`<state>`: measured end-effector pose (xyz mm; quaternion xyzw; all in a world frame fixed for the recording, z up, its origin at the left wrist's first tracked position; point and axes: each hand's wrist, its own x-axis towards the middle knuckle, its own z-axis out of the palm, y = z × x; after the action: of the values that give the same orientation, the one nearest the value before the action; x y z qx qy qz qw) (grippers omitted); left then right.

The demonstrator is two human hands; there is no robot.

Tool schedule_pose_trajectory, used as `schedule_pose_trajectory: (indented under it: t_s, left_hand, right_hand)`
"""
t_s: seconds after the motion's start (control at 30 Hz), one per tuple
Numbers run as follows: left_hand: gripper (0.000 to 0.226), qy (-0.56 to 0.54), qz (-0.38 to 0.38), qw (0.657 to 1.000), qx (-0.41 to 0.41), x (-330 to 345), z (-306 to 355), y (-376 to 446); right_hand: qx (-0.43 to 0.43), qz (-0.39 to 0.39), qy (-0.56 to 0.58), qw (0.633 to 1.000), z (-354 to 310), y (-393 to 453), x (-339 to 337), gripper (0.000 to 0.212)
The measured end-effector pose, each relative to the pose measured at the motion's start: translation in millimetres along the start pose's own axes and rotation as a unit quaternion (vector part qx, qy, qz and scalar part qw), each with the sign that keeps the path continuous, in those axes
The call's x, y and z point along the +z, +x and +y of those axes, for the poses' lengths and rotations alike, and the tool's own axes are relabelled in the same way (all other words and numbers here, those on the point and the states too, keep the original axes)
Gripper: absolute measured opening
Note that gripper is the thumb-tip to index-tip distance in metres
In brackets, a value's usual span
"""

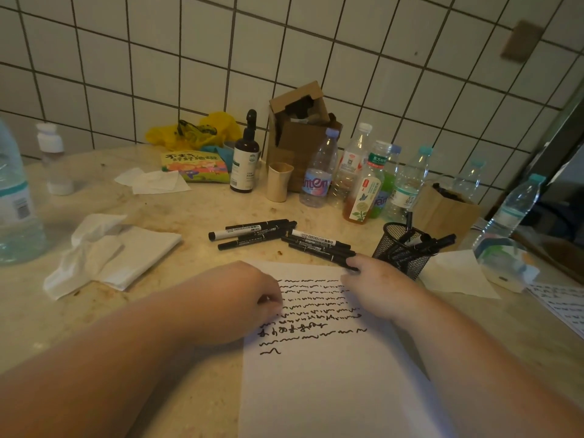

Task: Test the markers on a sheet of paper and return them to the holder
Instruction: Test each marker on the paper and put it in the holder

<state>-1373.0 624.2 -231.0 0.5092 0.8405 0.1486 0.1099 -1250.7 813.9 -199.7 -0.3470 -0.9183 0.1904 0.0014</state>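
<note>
A white sheet of paper (331, 384) lies in front of me, its upper half covered with rows of black squiggles. My left hand (240, 298) rests curled on the sheet's left edge, holding nothing that I can see. My right hand (376, 289) reaches past the sheet's top right corner, its fingertips pinching the near end of a black marker (328, 255). Several more black markers (252, 233) lie loose on the table beyond the paper. A black mesh holder (401, 248) stands just right of my right hand with several markers inside.
Crumpled white tissues (104, 251) lie to the left. Several plastic bottles (316, 175), a dark spray bottle (245, 159), a beige cup (279, 181) and cardboard boxes (300, 131) crowd the back by the tiled wall. A big water bottle (15, 197) stands far left; another scribbled sheet (562, 301) lies right.
</note>
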Motion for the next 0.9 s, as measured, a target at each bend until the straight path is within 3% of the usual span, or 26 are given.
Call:
schedule_pose_trajectory:
  t_s: [0.17,0.37,0.53,0.6,0.7,0.8,0.9]
  left_hand:
    - [0.026,-0.001,-0.002,1.000,0.003,0.3,-0.1,-1.4]
    - [0.026,-0.013,-0.003,1.000,0.012,-2.3,-0.9,-3.2]
    - [0.026,-0.012,0.001,1.000,0.012,-2.4,-1.2,-3.6]
    - [0.026,-0.013,0.002,1.000,0.012,-2.3,-1.3,-3.6]
    - [0.025,-0.013,0.001,1.000,0.010,-2.3,-1.2,-3.1]
    - [0.025,-0.013,0.001,1.000,0.008,-2.7,-0.8,-3.3]
    - [0.026,-0.028,0.007,0.999,0.015,-5.6,3.5,-5.4]
  right_hand:
    - [0.018,-0.008,-0.073,0.997,-6.4,11.5,-1.4,0.047]
    - [0.011,0.070,-0.133,0.989,-10.2,18.3,3.9,0.028]
    - [-0.001,0.052,-0.150,0.987,-14.6,5.1,1.2,0.019]
    - [-0.010,0.053,-0.093,0.994,-14.4,-3.4,-1.8,0.011]
    - [-0.022,0.041,0.092,0.995,-13.0,-20.0,-3.4,0.007]
    - [-0.039,-0.005,0.227,0.973,-10.1,-37.4,5.6,0.005]
    - [-0.064,-0.029,0.376,0.924,-5.3,-46.8,23.9,0.009]
